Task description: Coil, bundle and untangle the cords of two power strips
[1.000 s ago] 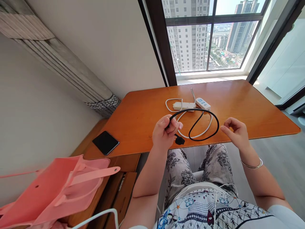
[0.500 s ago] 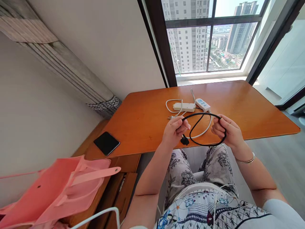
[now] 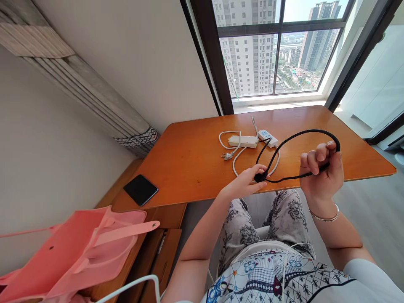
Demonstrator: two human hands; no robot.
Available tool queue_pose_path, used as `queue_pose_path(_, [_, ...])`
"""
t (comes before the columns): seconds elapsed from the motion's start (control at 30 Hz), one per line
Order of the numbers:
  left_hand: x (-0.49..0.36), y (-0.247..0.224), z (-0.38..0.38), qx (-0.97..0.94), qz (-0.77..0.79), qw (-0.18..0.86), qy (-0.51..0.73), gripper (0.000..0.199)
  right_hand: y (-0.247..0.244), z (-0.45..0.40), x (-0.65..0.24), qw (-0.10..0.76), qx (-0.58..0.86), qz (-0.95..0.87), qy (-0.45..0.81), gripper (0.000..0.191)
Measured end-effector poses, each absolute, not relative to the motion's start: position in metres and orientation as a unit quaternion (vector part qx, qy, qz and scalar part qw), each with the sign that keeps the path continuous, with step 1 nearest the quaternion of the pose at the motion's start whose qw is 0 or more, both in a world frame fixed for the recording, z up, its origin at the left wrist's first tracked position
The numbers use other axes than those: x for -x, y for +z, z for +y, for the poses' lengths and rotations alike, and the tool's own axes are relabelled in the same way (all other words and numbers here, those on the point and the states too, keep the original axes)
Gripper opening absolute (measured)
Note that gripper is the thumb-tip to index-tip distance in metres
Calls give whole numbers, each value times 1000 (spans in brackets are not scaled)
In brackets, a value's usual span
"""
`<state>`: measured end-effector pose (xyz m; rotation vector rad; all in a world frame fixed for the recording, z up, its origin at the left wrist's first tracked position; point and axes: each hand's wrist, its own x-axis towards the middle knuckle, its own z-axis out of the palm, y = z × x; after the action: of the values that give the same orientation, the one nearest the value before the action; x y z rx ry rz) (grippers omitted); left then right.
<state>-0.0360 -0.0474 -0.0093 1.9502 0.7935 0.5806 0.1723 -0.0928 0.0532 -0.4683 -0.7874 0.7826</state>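
- Black cable [image 3: 311, 131] — a loop of it spans the space between the two hands, over the near edge of the table [image 3: 189, 168]; another stretch runs beyond the left hand to the white socket block [image 3: 272, 142].
- Left hand [image 3: 241, 184]: fingers partly bent and fairly flat, thumb below, lightly closed about the black plug [image 3: 260, 177].
- Right hand [image 3: 322, 179]: fingers curled in, palm turned up, with the cable caught between fingers and thumb at the far side of the loop.
- Weight looks slight; the plug is probably the heaviest bit, so it would tend to drag its end down if let hang.
- The cord seems bendy but springy — it holds a wide, round curve and may push back against a tight fold.
- Its smooth jacket could slide a little under a loose pinch, though nothing about it looks fragile.
- Best holds: the plug's solid body at the left hand, and the doubled cord within the right hand, rather than the thin cord just beside the plug.
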Motion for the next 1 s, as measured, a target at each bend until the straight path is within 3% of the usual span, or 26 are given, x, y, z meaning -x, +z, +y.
queue_pose_path(0.23, [19, -39, -31, -855, 285, 245, 358, 68, 56, -94, -178, 822, 207, -405, 343, 25])
queue_pose_path(0.4, [9, -52, -20, -886, 249, 156, 359, 83, 64, -108, -188, 827, 237, -432, 270, 19])
queue_pose_path(0.47, [5, -53, -17, -904, 258, 122, 319, 75, 66, -112, -192, 830, 232, -446, 242, 17])
queue_pose_path(0.6, [2, -51, -14, -942, 234, 60, 231, 30, 70, -112, -196, 816, 214, -476, 249, 17])
queue_pose_path(0.7, [7, -46, -14, -930, 188, 80, 305, 17, 75, -108, -204, 793, 221, -487, 291, 13])
queue_pose_path(0.83, [18, -37, -17, -822, 138, 195, 517, 35, 83, -102, -222, 774, 214, -495, 331, 9])
queue_pose_path(1.0, [17, -17, -15, -558, 175, 415, 696, 52, 83, -90, -227, 786, 241, -474, 316, 27])
